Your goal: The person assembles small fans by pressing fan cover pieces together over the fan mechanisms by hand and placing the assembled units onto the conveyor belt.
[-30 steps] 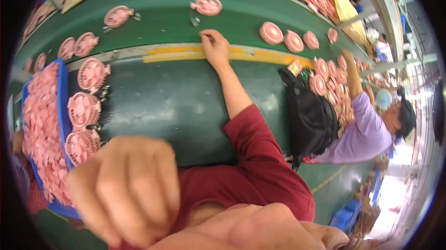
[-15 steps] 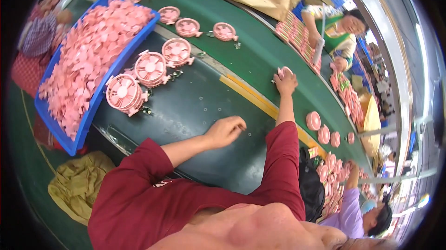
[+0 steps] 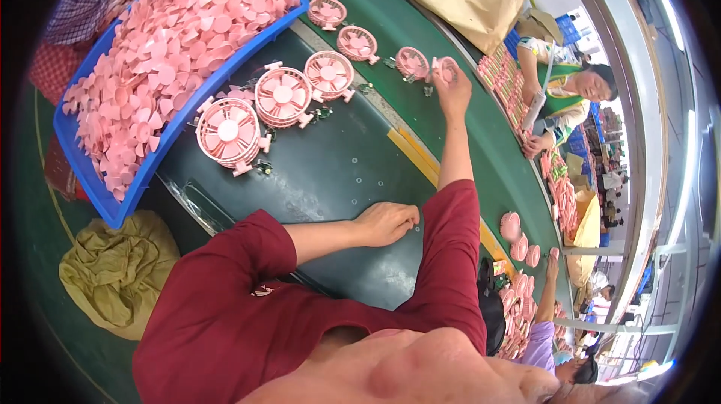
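Your right grip [image 3: 454, 96] looks closed on the near edge of a pink fan [image 3: 448, 68], out over the green belt [image 3: 492, 160]; your fingers cover part of the rim, so how firm the hold is cannot be told from here. If you have only a pinch at the edge, the fan could twist or slip, above all with your arm at such a stretch.

Just left of that grip sits a second fan [image 3: 411, 63]. Drag the held one sideways and the two could knock or catch. The small board [image 3: 428, 91] close by the grip's left side might snag under either rim, and a hard pull could damage it.

Your left grip [image 3: 384, 224] is curled in with nothing showing in it, low over the bench [image 3: 300, 171] and nearer your body. The right works alone, so a slip would have no backup. Beyond the left grip and a little to its left lie small rings [image 3: 359, 180]; a careless sweep could scatter them.

Farther left of both grips, a stack [image 3: 227, 132] of fans stands beside the tub [image 3: 118, 213]. Set another down hard against it and it could tip, or jolt heaped blades [image 3: 169, 66] over the rim.
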Motion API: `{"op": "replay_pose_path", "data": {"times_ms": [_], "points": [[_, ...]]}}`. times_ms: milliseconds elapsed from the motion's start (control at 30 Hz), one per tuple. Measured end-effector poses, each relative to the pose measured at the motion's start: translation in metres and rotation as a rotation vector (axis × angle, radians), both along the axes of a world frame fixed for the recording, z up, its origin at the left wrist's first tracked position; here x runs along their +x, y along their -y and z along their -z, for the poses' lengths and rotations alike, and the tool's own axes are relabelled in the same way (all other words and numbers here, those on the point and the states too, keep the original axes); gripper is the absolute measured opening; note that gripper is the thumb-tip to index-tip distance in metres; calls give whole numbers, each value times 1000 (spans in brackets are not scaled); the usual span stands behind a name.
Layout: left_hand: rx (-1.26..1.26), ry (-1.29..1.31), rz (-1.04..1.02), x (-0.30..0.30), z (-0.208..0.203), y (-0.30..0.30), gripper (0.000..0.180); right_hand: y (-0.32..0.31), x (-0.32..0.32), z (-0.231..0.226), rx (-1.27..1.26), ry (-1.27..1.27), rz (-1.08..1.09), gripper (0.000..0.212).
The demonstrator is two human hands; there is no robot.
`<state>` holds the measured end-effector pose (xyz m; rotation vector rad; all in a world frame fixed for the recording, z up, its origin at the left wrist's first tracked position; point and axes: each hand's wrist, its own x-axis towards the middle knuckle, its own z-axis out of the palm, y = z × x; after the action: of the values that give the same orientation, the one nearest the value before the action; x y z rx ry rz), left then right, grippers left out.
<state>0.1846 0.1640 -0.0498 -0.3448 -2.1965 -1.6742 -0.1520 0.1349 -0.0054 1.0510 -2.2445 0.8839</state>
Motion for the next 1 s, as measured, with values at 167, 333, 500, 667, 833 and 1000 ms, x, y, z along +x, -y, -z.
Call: {"op": "replay_pose_path", "data": {"times_ms": [167,333,500,667,833,1000], "points": [[-13,3,-8,2,-3,-2,11,54,10,25,183,143,22,61],[-33,55,-4,4,0,-1,11,54,19,17,149,232,59,68],[-142,33,5,-1,17,-5,14,70,82,-20,-291,602,-317,58],[-146,-9,44,1,13,-7,14,90,154,-38,81,338,-564,70],[-157,-69,-5,5,19,-7,19,97,194,-34,352,206,-552,90],[-152,-102,28,6,15,-5,20,93,208,-37,326,299,-471,98]]}}
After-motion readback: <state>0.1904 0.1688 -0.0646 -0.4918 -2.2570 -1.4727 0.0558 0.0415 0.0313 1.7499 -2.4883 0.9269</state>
